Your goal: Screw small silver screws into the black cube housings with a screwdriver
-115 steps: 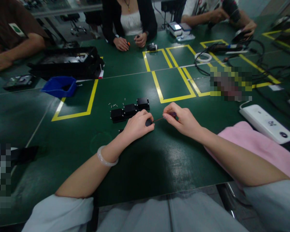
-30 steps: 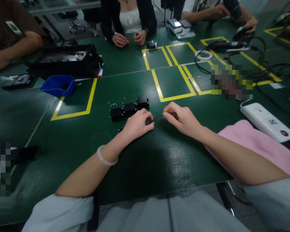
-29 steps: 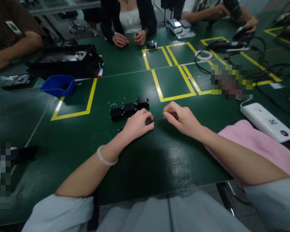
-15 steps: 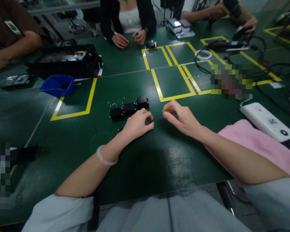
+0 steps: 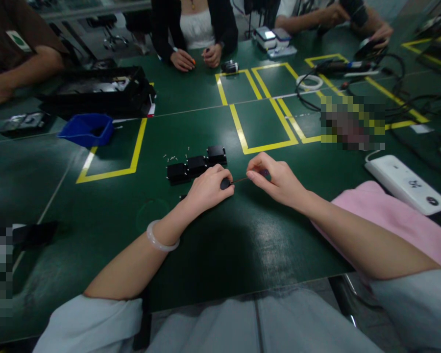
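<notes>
My left hand (image 5: 208, 190) is closed on a small black part (image 5: 225, 184), low over the green table (image 5: 220, 260). Between the fingers of my right hand (image 5: 277, 182) is a slim screwdriver (image 5: 240, 180); its thin shaft points left and its tip meets the black part. The screwdriver's handle is mostly covered by my fingers. Just beyond my left hand, three black box-shaped parts (image 5: 196, 164) stand in a slanting row. Several tiny screws (image 5: 173, 158) lie scattered behind them. Another dark piece (image 5: 183, 197) peeks out beside my left wrist, mostly hidden.
A blue bin (image 5: 86, 128) and a black tray (image 5: 95, 93) stand at the left. On the right are a pink cloth (image 5: 371, 206), a white power strip (image 5: 407, 184) and cables (image 5: 397, 73). Several people sit around the far side. Yellow tape (image 5: 272, 147) marks the table.
Almost nothing differs. Both hands stay in place, with the screwdriver still against the black part; my right fingertips have shifted very slightly.
</notes>
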{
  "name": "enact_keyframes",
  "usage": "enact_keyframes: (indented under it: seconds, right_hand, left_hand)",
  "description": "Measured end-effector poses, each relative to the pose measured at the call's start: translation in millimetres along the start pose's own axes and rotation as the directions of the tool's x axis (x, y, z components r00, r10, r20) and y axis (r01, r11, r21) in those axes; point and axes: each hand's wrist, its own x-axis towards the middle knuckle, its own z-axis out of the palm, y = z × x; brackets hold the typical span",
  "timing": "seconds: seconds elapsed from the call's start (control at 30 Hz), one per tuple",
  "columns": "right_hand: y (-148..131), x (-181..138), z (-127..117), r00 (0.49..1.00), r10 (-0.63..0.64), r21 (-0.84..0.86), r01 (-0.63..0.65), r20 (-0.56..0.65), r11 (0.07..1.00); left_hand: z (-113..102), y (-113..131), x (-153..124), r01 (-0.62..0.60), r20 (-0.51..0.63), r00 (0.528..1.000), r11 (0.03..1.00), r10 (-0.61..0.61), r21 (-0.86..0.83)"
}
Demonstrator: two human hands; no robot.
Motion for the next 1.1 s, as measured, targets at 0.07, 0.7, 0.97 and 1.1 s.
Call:
enact_keyframes:
  seconds: [0.07,0.7,0.97,1.1]
  right_hand:
    - [0.0,0.0,-0.3,1.0,0.002,0.0,-0.002,0.001,1.0]
    - [-0.8,-0.6,0.8,0.999,0.043,0.03,-0.043,-0.016,0.999]
    - [0.7,-0.3,1.0,0.999,0.022,0.008,-0.022,-0.041,1.0]
    - [0.3,0.1,0.2,1.0,0.024,0.024,-0.023,-0.004,0.999]
  left_hand:
    - [0.3,0.0,0.0,-0.001,0.001,1.0,1.0,0.001,-0.002]
    - [-2.4,3.1,0.0,0.014,0.014,1.0,1.0,-0.014,0.006]
    - [-2.7,2.9,0.2,0.012,0.016,1.0,1.0,-0.012,0.008]
    - [-0.9,0.8,0.6,0.006,0.011,1.0,1.0,-0.006,0.006]
